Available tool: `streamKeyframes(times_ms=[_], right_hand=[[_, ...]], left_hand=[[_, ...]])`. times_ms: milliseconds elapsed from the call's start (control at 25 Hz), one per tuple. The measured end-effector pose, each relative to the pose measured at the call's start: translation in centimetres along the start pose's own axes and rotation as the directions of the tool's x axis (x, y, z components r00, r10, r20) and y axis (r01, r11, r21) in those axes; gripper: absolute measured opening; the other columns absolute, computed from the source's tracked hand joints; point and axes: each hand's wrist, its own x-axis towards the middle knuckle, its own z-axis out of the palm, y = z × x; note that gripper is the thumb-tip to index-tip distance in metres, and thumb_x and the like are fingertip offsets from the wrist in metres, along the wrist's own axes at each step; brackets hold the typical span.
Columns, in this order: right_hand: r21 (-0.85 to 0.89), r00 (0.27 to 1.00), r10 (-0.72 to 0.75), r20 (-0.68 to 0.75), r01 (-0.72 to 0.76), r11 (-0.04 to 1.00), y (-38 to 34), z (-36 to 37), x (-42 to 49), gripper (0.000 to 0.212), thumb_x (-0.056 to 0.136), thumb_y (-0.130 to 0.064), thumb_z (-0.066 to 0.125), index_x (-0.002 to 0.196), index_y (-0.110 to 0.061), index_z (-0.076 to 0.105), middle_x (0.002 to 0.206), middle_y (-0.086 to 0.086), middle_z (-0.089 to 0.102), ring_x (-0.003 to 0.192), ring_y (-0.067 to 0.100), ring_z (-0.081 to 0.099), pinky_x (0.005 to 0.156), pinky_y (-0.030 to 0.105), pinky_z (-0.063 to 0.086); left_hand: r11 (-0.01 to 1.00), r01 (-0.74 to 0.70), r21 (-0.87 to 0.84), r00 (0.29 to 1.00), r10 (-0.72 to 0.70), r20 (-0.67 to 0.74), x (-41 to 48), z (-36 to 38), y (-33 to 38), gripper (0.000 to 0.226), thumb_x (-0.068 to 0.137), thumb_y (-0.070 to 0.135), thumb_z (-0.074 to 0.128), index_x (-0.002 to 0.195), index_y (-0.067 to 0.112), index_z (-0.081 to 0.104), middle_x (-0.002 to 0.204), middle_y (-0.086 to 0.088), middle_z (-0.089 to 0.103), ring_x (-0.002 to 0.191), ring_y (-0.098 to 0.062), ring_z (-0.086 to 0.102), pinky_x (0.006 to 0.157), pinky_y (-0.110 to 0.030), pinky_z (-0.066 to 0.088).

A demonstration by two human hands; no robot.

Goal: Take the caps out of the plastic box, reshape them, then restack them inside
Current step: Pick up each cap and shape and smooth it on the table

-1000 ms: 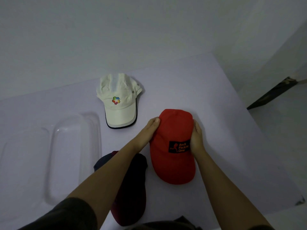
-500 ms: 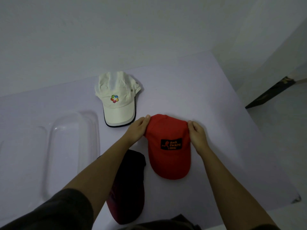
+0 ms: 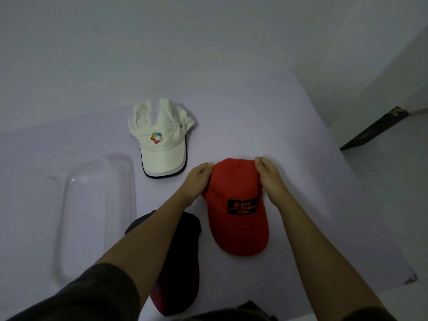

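A red cap [image 3: 236,205] with a black patch lies on the table, its brim toward me. My left hand [image 3: 196,181] pinches the crown's left side and my right hand [image 3: 268,174] pinches its back right edge. A cream cap [image 3: 162,137] with a coloured logo rests farther back. Under my left forearm lies a dark cap [image 3: 180,262] with a maroon brim, partly hidden. The clear plastic box [image 3: 125,181] stands at the left with nothing visible inside.
The white table [image 3: 301,158] ends at its right edge near a dark floor strip [image 3: 375,128]. A wall runs behind the table. A dark cloth shows at the bottom edge [image 3: 250,311].
The red cap has shifted a little toward me and left. Both hands have slid from its sides up to the back of the crown.
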Motion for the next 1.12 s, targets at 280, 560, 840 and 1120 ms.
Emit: streamKeyframes(times_ms=[280, 560, 840, 1120], right_hand=[[-0.056, 1.0, -0.01, -0.023, 0.008, 0.998, 0.3, -0.4, 0.7, 0.022, 0.088, -0.037, 0.058, 0.081, -0.017, 0.066, 0.087, -0.003, 0.067, 0.084, 0.012, 0.061, 0.082, 0.031, 0.048], [-0.05, 0.987, 0.03, 0.157, -0.022, 0.998, -1.6, -0.5, 0.1, 0.021, 0.092, -0.03, 0.055, 0.097, -0.016, 0.069, 0.095, 0.001, 0.071, 0.091, 0.016, 0.066, 0.082, 0.025, 0.053], [-0.346, 0.996, -0.076, -0.04, 0.057, 0.936, -1.8, -0.4, 0.5, 0.049, 0.078, -0.052, 0.065, 0.062, -0.006, 0.058, 0.059, 0.001, 0.056, 0.055, 0.011, 0.052, 0.054, 0.027, 0.039], [-0.252, 0.987, 0.136, 0.091, -0.109, 0.962, 0.2, -2.0, 1.5, 0.043, 0.093, -0.048, 0.039, 0.108, -0.019, 0.067, 0.114, -0.001, 0.064, 0.106, 0.015, 0.058, 0.097, 0.034, 0.041]], left_hand=[[0.999, 0.038, 0.001, 0.999, -0.038, 0.034, 0.9, -0.4, 0.1, 0.035, 0.093, 0.044, 0.047, 0.072, 0.016, 0.044, 0.062, 0.005, 0.04, 0.057, -0.009, 0.039, 0.052, -0.023, 0.034], [0.978, 0.062, -0.201, 0.989, -0.033, 0.146, 1.2, 0.7, 0.2, 0.037, 0.097, 0.037, 0.042, 0.083, 0.009, 0.063, 0.08, -0.002, 0.061, 0.074, -0.011, 0.055, 0.073, -0.023, 0.047], [0.939, 0.087, -0.334, 0.993, -0.054, 0.106, 1.5, 0.0, 0.2, 0.033, 0.096, 0.032, 0.048, 0.076, 0.006, 0.059, 0.07, -0.006, 0.058, 0.066, -0.014, 0.054, 0.067, -0.026, 0.045], [0.902, 0.155, -0.402, 0.988, -0.138, 0.07, 1.7, -0.5, -0.8, 0.036, 0.096, 0.029, 0.047, 0.101, -0.002, 0.064, 0.093, -0.014, 0.066, 0.087, -0.02, 0.061, 0.085, -0.029, 0.049]])
